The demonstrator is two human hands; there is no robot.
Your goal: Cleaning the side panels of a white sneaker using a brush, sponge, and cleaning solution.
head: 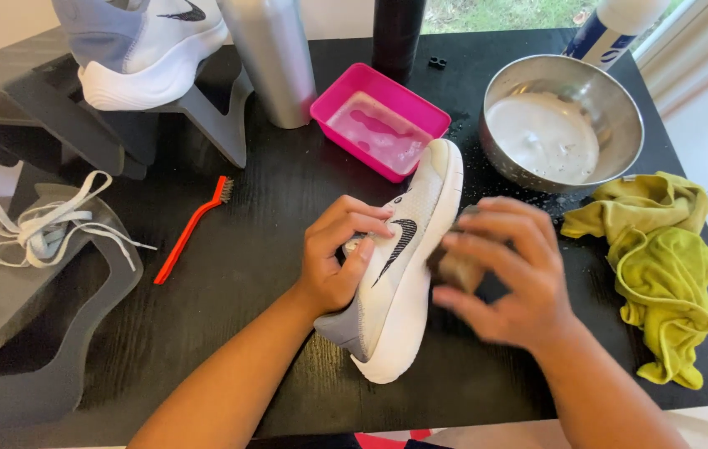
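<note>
Left hand (339, 254) grips the white shoe (404, 266) at its opening, fingers curled tight over the upper. Right hand (508, 274), blurred, is closed around a small dark brush (453, 264) pressed to the shoe's sole edge. Shoe lies on its side between both hands, mid-table, long axis running from heel near the body to toe by the pink tray (379, 120). Knit upper, smooth rubber sole. Steel bowl (563, 125) holds cloudy liquid; crumpled yellow-green cloth (661, 258) right; orange brush (192, 226) and loose laces (46, 229) left, on black table (229, 274).
</note>
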